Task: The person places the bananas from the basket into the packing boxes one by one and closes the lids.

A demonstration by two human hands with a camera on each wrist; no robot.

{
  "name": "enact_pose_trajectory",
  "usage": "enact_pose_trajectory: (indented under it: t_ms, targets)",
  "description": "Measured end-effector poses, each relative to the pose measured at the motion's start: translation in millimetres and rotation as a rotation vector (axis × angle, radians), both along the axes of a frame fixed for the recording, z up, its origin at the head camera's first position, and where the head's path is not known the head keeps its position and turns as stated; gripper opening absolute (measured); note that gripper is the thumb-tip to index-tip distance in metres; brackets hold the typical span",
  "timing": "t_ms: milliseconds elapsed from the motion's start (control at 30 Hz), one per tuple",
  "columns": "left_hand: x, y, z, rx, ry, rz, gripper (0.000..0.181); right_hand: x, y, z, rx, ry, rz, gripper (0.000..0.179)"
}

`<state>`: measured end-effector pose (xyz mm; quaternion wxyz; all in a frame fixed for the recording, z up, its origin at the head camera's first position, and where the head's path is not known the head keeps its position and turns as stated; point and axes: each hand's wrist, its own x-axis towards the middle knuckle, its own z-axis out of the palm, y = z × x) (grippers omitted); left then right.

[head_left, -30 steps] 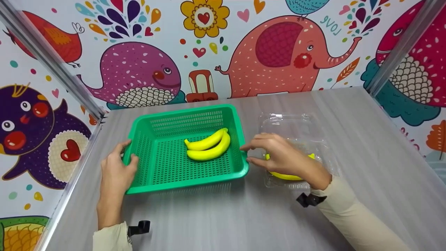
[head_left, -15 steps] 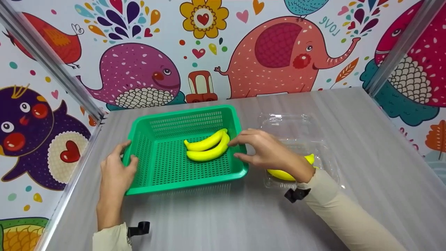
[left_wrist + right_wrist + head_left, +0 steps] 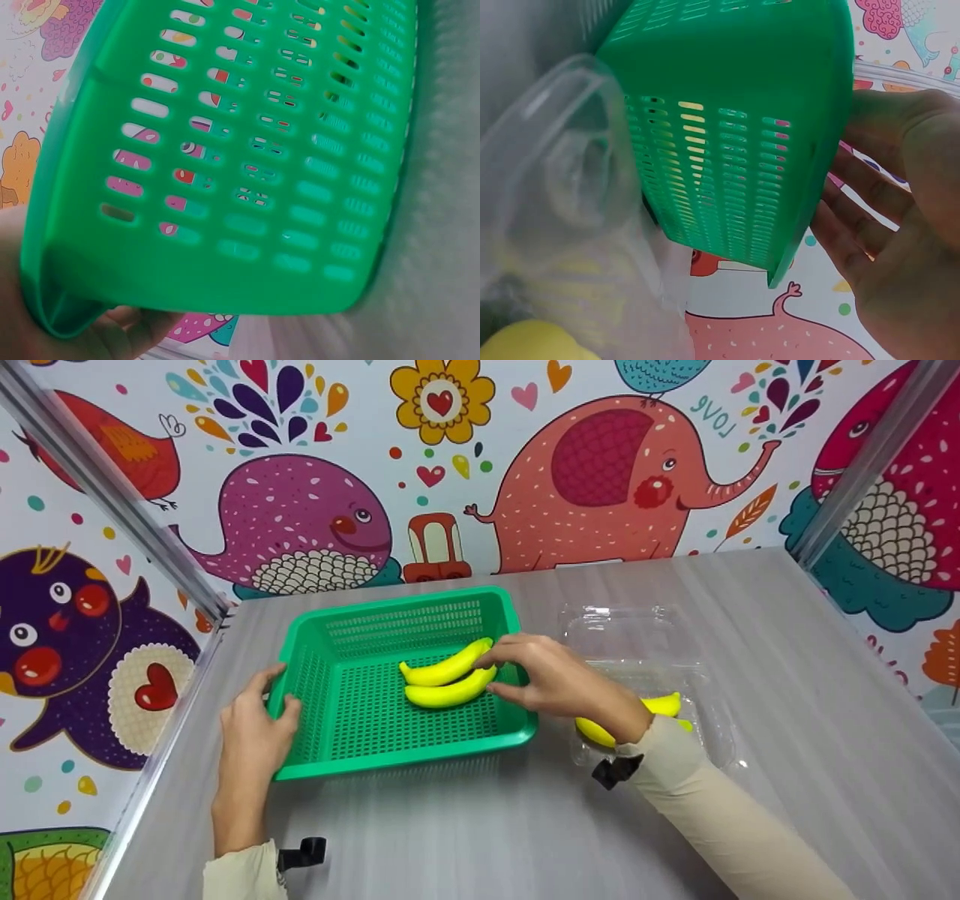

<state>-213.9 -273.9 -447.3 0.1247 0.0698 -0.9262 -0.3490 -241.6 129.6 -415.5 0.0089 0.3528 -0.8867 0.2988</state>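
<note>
A grey wood-grain worktop (image 3: 420, 840) carries a green perforated rectangular plastic basket (image 3: 405, 763) and, to its right, an open clear plastic container (image 3: 622, 634). The left hand (image 3: 255, 727) grips the basket's left rim. The right hand (image 3: 551, 679) is positioned over the right rim, thumb and fingers apart. Two curved yellow bananas (image 3: 446, 691) lie inside the basket, near the right fingertips; contact cannot be determined. Partly hidden yellow fruit (image 3: 595, 732) lies in the container.

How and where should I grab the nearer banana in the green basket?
I'd probably pinch the nearer banana around its plump middle, coming from above on your side: the green basket is open on top, the banana's outer curve there is uncovered, and the other banana sits close behind.
</note>
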Motion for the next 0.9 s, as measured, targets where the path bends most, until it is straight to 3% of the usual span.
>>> enact_pose_trajectory:
  t_ms: [400,733,900]
  targets:
    - [-0.1,-1.6,3.0,0.007,-0.060,0.006,0.057,-13.0,-19.5,-4.6,-0.027,-0.061,0.035,0.038]
    - [1.3,-1.8,-0.9,-0.017,0.039,-0.002,0.053,-21.2,-28.0,-10.8,-0.029,-0.071,0.058,0.037]
    - [1.1,-0.7,-2.0,-0.004,0.031,-0.009,0.053,-21.9,-32.8,-14.2,0.011,-0.095,0.041,0.039]
